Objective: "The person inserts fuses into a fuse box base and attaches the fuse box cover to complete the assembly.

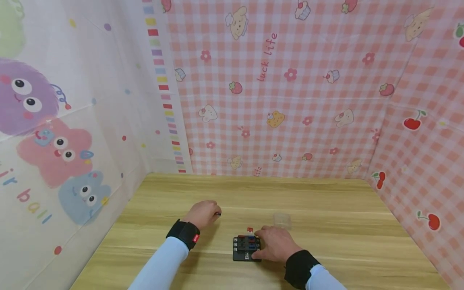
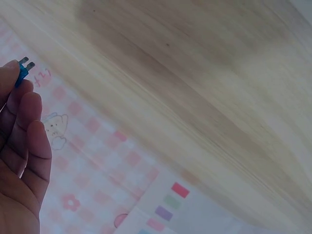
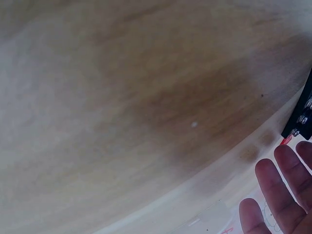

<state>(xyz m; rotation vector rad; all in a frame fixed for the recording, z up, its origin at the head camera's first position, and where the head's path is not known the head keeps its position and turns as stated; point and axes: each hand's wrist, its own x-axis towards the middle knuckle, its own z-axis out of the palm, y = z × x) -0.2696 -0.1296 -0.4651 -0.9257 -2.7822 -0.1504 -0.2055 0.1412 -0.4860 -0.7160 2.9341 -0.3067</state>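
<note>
My left hand (image 1: 204, 214) is over the table, left of the fuse block. Its thumb and index finger pinch a blue blade fuse (image 2: 22, 74), whose two metal prongs stick out past the fingertips. The black fuse block (image 1: 243, 257) lies flat, with red and blue fuse spots in its middle and metal screw terminals along both sides. My right hand (image 1: 277, 243) holds the block's right end, thumb at the near side and index finger by the far corner. In the right wrist view, its other fingers (image 3: 278, 195) stretch out beside the block; the thumb is hidden there.
A small red piece (image 1: 250, 229) lies just behind the fuse block. Farther back and right, a clear plastic cover (image 1: 282, 220) rests on the wooden table (image 1: 326, 197). Printed cloth hangs along the table's back (image 1: 275, 141) and sides.
</note>
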